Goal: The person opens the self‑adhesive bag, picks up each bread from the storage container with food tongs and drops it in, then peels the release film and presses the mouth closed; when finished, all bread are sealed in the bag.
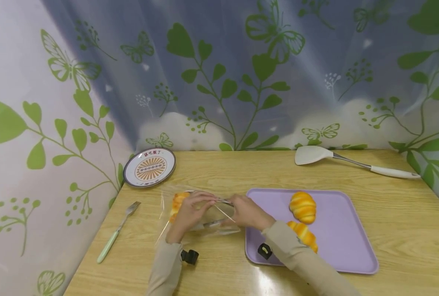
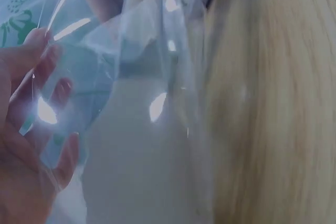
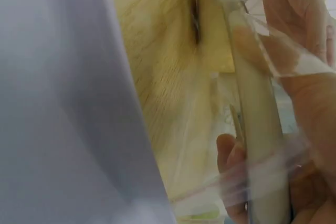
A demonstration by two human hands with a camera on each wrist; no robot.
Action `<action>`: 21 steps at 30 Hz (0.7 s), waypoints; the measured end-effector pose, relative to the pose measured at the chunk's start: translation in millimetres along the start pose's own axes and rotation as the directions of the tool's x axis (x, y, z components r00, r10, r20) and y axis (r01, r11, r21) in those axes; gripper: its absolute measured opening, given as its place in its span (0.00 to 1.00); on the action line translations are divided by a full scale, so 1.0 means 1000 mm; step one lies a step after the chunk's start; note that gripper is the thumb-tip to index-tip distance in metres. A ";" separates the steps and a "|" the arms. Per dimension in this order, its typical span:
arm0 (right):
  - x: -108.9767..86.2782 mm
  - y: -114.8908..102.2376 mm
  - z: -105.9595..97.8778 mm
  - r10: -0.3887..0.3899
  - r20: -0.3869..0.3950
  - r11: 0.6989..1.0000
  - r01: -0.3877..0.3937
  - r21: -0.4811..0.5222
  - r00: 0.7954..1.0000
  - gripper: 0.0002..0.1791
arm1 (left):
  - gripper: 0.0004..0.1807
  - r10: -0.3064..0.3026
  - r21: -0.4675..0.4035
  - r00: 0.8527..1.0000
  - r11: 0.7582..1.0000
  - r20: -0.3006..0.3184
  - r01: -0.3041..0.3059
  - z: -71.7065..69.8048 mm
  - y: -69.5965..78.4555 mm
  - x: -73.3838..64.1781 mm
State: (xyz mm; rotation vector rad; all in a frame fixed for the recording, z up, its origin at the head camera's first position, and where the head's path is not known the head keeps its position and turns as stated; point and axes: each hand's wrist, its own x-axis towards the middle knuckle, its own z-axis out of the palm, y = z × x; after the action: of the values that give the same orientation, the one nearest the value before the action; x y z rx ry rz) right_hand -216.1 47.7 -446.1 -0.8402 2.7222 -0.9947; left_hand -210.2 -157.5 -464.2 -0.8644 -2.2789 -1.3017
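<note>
A clear plastic bag [image 1: 219,232] lies spread between both hands, with a golden bread roll [image 1: 177,204] at its left end. At the bag's upper edge my left hand [image 1: 190,211] pinches the film between thumb and fingers; in the left wrist view its fingers [image 2: 65,156] show against the shiny plastic. My right hand [image 1: 246,210] grips metal tongs [image 1: 213,223], whose two arms point left into the bag's mouth. The right wrist view shows one long tong arm [image 3: 261,129] close up beside the fingers and the film. The tong tips are hidden.
To the right, a purple tray [image 1: 338,230] carries two croissants [image 1: 303,207], one partly behind the right sleeve. A plate [image 1: 150,167] stands back left, a fork [image 1: 117,234] lies at left, and a white spatula [image 1: 313,155] lies back right.
</note>
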 end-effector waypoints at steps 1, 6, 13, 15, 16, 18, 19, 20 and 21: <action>0.000 -0.001 0.000 0.004 -0.006 1.000 -0.004 -0.021 1.000 0.34 | 0.07 -0.008 0.005 1.000 1.000 -0.004 0.008 -0.001 -0.001 0.000; -0.001 -0.005 -0.004 0.014 -0.027 0.993 -0.017 -0.115 1.000 0.38 | 0.08 -0.004 0.003 0.999 1.000 -0.038 0.004 -0.002 -0.008 -0.001; -0.007 -0.005 -0.017 0.032 -0.007 0.995 -0.032 -0.093 0.999 0.44 | 0.06 -0.117 -0.021 0.993 0.993 -0.025 0.117 -0.002 -0.010 -0.002; -0.009 -0.004 -0.021 0.035 -0.004 0.997 -0.036 -0.072 0.999 0.42 | 0.06 -0.143 -0.031 0.989 0.989 -0.025 0.142 -0.002 -0.010 -0.003; -0.010 -0.003 -0.022 0.037 0.001 0.997 -0.037 -0.063 0.999 0.41 | 0.05 -0.148 -0.040 0.989 0.988 -0.025 0.147 -0.001 -0.010 -0.003; -0.012 -0.001 -0.025 0.036 0.006 0.997 -0.036 -0.062 0.999 0.40 | 0.05 -0.153 -0.064 0.988 0.986 -0.026 0.151 -0.001 -0.010 -0.004; -0.013 -0.001 -0.026 0.040 0.009 0.997 -0.039 -0.059 0.999 0.40 | 0.05 -0.152 -0.070 0.988 0.986 -0.026 0.150 0.000 -0.009 -0.004; -0.014 0.000 -0.027 0.044 0.011 0.997 -0.043 -0.061 0.999 0.40 | 0.05 -0.151 -0.074 0.988 0.986 -0.026 0.149 0.000 -0.009 -0.004; -0.015 0.000 -0.028 0.046 0.011 0.997 -0.045 -0.065 0.999 0.40 | 0.05 -0.149 -0.074 0.989 0.986 -0.028 0.146 0.001 -0.010 -0.004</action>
State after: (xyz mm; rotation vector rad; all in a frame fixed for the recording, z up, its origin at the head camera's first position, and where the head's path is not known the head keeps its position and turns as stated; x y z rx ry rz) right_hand -211.6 71.5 -425.6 -0.7874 2.7633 -0.8942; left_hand -213.8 -161.8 -473.5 -0.7027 -2.3204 -1.4580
